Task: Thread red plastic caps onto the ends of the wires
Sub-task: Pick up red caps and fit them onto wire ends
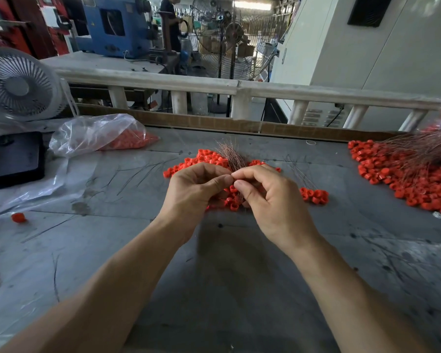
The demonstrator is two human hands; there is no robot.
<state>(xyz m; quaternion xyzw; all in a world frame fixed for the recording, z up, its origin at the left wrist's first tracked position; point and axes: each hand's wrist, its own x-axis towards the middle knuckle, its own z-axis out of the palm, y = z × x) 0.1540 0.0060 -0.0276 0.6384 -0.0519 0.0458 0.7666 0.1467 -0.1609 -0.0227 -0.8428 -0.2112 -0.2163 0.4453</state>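
Fingers curled on both hands, thumb tips meeting at centre; left hand (197,186) pinches the wire bundle (231,155) between thumb and forefinger; right hand (266,197) pinches at the same spot, what sits between its fingertips too small to tell; bundle fans up and away from the pinch, far side of the hands; its lower end shows between the palms, among caps (209,157); loose caps lie on the table (214,276) under and around the hands, a small cluster (315,196) just right of the right hand; large pile of caps with wires (413,174) at far right, well apart; clear bag of caps (99,136) at far left; single cap (18,217) near left edge; dark case (17,159) and white fan (18,85) far left; stray wires scattered on the table.
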